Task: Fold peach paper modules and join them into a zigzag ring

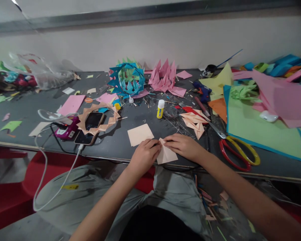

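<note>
Paper (167,156), peach-coloured and creased, is lying at the near edge of the dark table (137,112), directly in front of the seated person. Left hand (145,152) is pinching its upper left side, fingers curled; right hand (184,145) is pressing and gripping at the top from the other side. Fingertips are nearly meeting there (the exact fold beneath them is hard to make out).

Just left and beyond, peach squares (139,134) are lying flat, close to the left hand. Glue stick (160,109), white-capped and yellow, is standing upright beyond both hands. Folded peach pieces (196,126) are resting beyond the right hand, beside scissors (240,157) whose red and yellow handles are facing the person.

Farther left, a zigzag peach ring (82,122) is encircling part of a phone (94,120); a purple charger box (68,130) is sitting beside it.

Toward the wall, a blue paper ring (137,87) is leaning near a pink pointed crown (163,77). A dark blue glue gun (203,91) is lying to their right, and large green sheets (256,127) are covering the table's right end.
</note>
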A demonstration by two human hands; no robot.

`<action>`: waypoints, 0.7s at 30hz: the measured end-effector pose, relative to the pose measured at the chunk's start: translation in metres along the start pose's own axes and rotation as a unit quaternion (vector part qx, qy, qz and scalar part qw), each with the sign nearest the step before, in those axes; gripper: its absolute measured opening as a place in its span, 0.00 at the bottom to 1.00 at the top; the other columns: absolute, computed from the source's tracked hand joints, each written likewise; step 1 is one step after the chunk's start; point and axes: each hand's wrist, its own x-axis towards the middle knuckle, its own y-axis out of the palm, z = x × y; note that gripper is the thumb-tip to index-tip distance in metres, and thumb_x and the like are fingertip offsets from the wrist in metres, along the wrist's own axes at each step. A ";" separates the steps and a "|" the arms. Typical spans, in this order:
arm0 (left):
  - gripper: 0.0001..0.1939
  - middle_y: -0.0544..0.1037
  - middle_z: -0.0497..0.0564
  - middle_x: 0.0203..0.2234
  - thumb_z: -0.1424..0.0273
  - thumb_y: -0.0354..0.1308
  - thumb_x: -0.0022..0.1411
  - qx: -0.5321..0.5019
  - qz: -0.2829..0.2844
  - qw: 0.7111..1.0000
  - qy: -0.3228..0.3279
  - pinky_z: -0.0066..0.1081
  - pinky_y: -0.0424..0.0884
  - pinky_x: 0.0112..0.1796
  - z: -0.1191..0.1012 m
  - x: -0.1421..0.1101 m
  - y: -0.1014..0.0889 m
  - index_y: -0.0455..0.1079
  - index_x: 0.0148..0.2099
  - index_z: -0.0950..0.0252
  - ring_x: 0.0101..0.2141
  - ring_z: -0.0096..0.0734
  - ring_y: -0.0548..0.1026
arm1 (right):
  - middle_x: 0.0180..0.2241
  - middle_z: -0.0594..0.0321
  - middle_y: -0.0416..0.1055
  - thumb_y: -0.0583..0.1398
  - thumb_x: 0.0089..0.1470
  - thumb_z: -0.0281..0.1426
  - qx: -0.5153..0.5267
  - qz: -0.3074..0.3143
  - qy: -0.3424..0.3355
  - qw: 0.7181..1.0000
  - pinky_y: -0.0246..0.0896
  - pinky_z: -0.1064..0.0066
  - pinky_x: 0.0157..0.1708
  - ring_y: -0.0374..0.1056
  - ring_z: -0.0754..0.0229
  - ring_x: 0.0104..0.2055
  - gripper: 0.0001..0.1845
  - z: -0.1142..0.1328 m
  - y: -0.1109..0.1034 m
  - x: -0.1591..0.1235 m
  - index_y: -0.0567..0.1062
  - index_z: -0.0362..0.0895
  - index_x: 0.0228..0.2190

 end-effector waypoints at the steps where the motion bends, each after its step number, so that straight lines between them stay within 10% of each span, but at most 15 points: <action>1: 0.10 0.73 0.52 0.39 0.73 0.48 0.61 -0.006 0.003 1.000 -0.001 0.36 0.67 0.44 0.000 0.000 -0.001 0.70 0.41 0.66 0.41 0.34 0.68 | 0.38 0.58 0.72 0.51 0.57 0.28 -0.001 -0.003 -0.001 1.000 0.64 0.68 0.39 0.65 0.61 0.39 0.13 0.000 0.000 0.000 0.74 0.42 0.36; 21: 0.15 0.72 0.56 0.45 0.68 0.46 0.62 0.057 0.043 0.997 -0.006 0.38 0.64 0.44 -0.009 0.002 -0.004 0.63 0.49 0.69 0.48 0.38 0.65 | 0.36 0.59 0.74 0.52 0.56 0.29 -0.075 0.000 0.015 0.997 0.60 0.66 0.36 0.66 0.59 0.38 0.12 0.015 -0.001 0.006 0.75 0.42 0.35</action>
